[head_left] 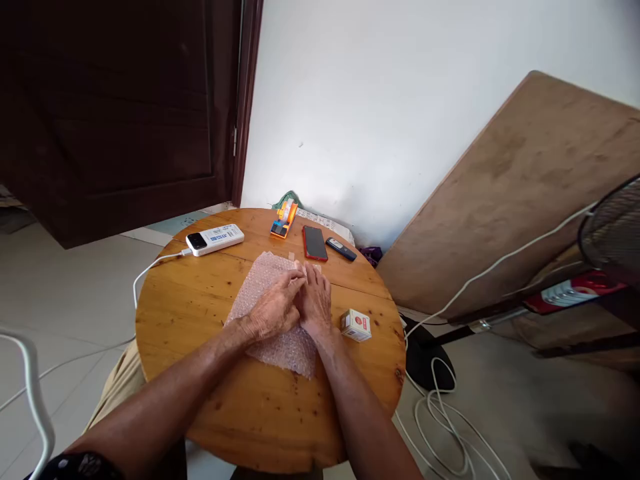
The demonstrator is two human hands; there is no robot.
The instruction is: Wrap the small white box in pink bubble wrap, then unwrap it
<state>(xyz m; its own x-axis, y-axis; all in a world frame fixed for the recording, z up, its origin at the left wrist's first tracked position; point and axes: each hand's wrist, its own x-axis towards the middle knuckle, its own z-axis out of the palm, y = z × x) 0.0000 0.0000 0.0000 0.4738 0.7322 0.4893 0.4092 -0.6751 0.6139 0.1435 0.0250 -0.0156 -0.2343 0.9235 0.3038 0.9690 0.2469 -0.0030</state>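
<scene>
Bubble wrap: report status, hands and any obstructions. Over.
Left hand and right hand together on bubble wrap, anything beneath them hidden. Bubble wrap spread on wooden table. Small box right of right hand, off the wrap; nothing seen blocking.

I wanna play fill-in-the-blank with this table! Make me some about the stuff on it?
1. The left hand and right hand are over a sheet of ____ wrap.
2. The phone has a dark screen and a ____ edge.
3. The small box stands to the ____ of both hands.

Missing words: bubble; red; right.
</scene>
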